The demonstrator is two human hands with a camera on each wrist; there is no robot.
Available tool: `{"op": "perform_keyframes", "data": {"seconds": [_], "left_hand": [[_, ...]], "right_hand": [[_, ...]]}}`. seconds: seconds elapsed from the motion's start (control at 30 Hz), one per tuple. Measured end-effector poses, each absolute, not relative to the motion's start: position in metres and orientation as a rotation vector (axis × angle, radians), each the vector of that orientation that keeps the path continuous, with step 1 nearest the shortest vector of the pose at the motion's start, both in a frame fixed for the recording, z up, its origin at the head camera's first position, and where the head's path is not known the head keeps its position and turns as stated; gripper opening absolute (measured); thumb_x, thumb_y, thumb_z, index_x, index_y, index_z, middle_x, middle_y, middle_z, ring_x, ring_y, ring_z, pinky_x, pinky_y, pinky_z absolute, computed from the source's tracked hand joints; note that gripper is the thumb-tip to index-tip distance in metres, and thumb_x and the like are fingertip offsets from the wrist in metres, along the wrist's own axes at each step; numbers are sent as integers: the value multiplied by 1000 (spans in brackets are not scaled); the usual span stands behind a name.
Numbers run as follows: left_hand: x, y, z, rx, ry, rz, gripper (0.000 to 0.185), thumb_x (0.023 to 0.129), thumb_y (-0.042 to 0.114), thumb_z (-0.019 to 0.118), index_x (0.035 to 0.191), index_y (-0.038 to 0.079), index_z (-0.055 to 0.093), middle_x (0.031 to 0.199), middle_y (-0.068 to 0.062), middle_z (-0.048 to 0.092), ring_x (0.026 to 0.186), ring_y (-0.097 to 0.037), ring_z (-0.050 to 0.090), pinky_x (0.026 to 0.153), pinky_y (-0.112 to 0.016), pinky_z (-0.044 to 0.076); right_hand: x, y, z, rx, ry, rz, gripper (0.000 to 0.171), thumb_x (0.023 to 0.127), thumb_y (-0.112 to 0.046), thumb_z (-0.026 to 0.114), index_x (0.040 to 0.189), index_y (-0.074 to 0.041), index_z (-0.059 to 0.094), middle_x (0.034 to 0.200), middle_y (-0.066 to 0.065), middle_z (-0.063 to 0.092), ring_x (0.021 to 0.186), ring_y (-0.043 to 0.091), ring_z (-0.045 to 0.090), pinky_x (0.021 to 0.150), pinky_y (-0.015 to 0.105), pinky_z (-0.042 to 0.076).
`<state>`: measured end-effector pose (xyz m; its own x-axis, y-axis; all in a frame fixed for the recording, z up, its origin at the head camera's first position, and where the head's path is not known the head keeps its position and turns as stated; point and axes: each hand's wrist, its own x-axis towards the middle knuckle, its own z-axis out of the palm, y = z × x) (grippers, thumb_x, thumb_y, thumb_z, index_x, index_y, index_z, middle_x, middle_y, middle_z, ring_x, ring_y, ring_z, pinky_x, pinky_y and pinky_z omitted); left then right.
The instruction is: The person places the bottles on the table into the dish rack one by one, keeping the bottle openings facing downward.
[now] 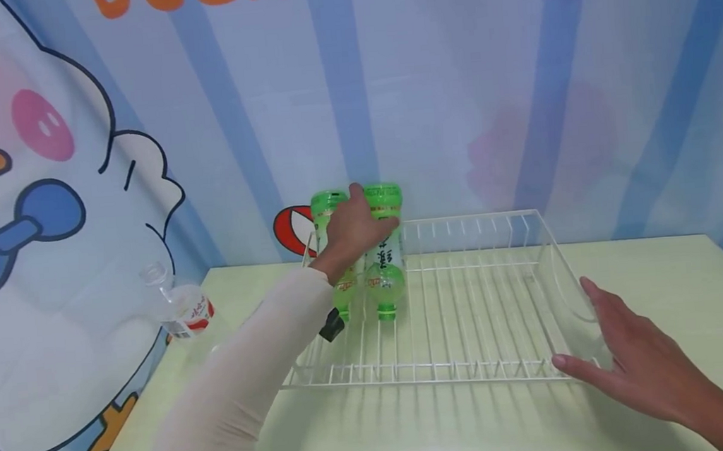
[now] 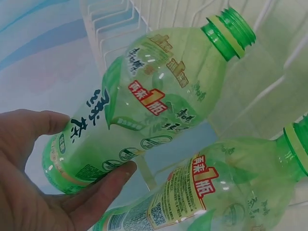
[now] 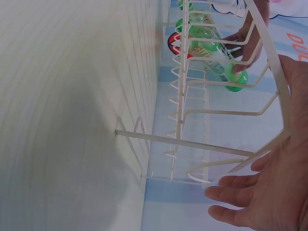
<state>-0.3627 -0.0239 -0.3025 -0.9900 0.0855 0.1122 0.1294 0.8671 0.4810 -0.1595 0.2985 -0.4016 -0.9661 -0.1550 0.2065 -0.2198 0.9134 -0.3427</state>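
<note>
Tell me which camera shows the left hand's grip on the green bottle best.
Left wrist view: the left hand grips the green bottle near its base. Head view shows only the hand's back over both bottles; right wrist view shows distant fingers.

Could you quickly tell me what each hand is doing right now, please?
Left hand: grips a green bottle in the rack.
Right hand: open, fingers straight against the rack's right end.

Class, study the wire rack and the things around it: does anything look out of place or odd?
Yes. Two uncapped green bottles lie in a white dish rack, necks pointing toward the person. The left hand grips one. A clear bottle leans tilted near the wall.
</note>
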Motion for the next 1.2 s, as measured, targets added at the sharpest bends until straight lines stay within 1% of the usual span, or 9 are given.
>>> {"op": "perform_keyframes", "data": {"seconds": [0.13, 0.2, 0.37, 0.53, 0.63, 0.77, 1.0, 1.1, 1.2], "left_hand": [[-364, -24, -305, -169, -2951, -692, 89, 90, 43, 68, 155, 6, 20, 79, -9, 60, 64, -22, 57, 51, -34, 43], [-365, -25, -305, -165, -2952, -675, 87, 90, 42, 68, 155, 8, 21, 79, -9, 60, 65, -22, 57, 52, -34, 44], [-367, -27, -308, -154, -2951, -654, 86, 90, 38, 68, 157, 12, 21, 73, -7, 58, 59, -19, 52, 48, -32, 40], [-366, -28, -308, -190, -2945, -645, 85, 90, 38, 68, 157, 14, 21, 64, -3, 51, 50, -16, 44, 43, -29, 35], [-364, -28, -306, -213, -2942, -641, 84, 90, 39, 67, 157, 16, 22, 64, -3, 52, 50, -15, 44, 44, -30, 36], [-359, -29, -299, -242, -2940, -617, 81, 90, 38, 67, 156, 19, 24, 65, -4, 54, 52, -16, 46, 45, -31, 37], [-342, -32, -285, -308, -2968, -559, 76, 92, 40, 64, 156, 22, 26, 59, -1, 45, 47, -15, 37, 43, -29, 30], [-332, -35, -279, -317, -2959, -560, 75, 92, 42, 63, 156, 24, 27, 61, -2, 48, 50, -16, 40, 43, -29, 31], [-323, -39, -275, -317, -2936, -614, 73, 92, 43, 63, 154, 25, 31, 68, -3, 54, 56, -17, 48, 44, -29, 36]], "right_hand": [[-159, 296, -401, 301, -2883, 553, 112, 87, -56, 69, 160, -8, -2, 149, 33, 33, 116, 54, 51, 83, 71, 42], [-159, 296, -402, 309, -2872, 557, 112, 87, -55, 70, 160, -9, -1, 148, 32, 35, 113, 53, 53, 82, 70, 43], [-158, 295, -402, 320, -2856, 564, 111, 86, -54, 71, 160, -9, 0, 147, 32, 37, 109, 51, 56, 79, 68, 45], [-158, 295, -401, 318, -2862, 555, 111, 87, -54, 70, 160, -9, -1, 147, 32, 37, 111, 52, 54, 80, 69, 44], [-158, 296, -401, 321, -2860, 552, 111, 87, -53, 70, 160, -9, -1, 147, 32, 37, 113, 54, 53, 80, 69, 44], [-159, 296, -401, 331, -2852, 552, 110, 87, -53, 70, 160, -9, 1, 146, 32, 38, 110, 53, 54, 79, 68, 44], [-160, 297, -401, 314, -2875, 558, 110, 87, -54, 69, 160, -9, 1, 148, 33, 36, 115, 56, 50, 81, 70, 43], [-160, 298, -401, 307, -2881, 563, 109, 87, -54, 69, 160, -9, 2, 148, 32, 35, 115, 56, 51, 80, 71, 43], [-159, 298, -401, 313, -2871, 569, 108, 87, -53, 70, 160, -9, 4, 150, 31, 34, 113, 55, 53, 78, 70, 44]]}}
